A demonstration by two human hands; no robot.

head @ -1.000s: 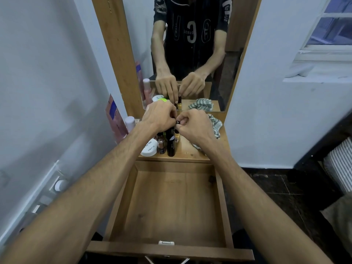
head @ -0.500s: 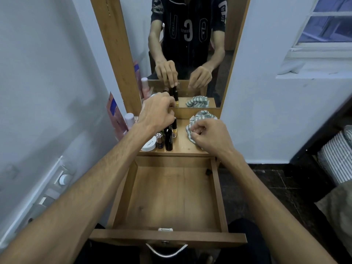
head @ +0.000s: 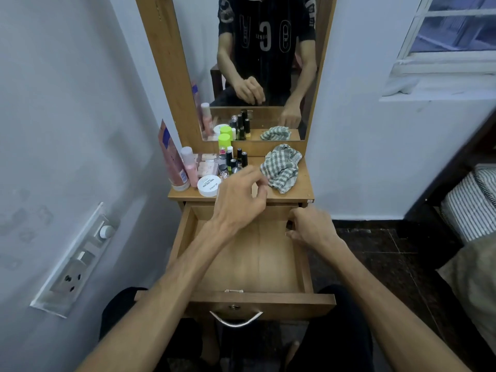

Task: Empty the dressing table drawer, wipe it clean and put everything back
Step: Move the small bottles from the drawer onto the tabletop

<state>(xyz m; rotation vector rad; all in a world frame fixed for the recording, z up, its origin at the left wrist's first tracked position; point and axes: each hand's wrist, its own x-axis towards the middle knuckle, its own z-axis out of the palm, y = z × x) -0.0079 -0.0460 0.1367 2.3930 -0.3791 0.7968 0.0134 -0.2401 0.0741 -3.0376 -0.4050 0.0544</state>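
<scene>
The wooden drawer [head: 263, 300] stands pulled out, its floor bare except for a small dark object [head: 290, 225] in the back right corner. My right hand [head: 312, 228] is in that corner, fingertips closed around the dark object. Hovering over the drawer's back edge, my left hand [head: 239, 200] holds nothing, its fingers loosely curled and apart. On the dressing table top [head: 303, 194] stand several small dark bottles [head: 233, 161], a white jar [head: 208, 186], a pink bottle [head: 189, 165] and a pink tube [head: 171, 162]. A green checked cloth [head: 281, 167] lies crumpled at the right.
The mirror [head: 255, 63] rises behind the table top and reflects a person's arms. A wall with a socket panel [head: 75, 264] is close on the left. A white wall and window [head: 442, 36] are on the right, striped fabric [head: 472, 202] beside dark floor.
My right hand left the cloth and dropped into the drawer's back right corner. My left hand let go of the bottles and drew back toward me. The view pulled back.
</scene>
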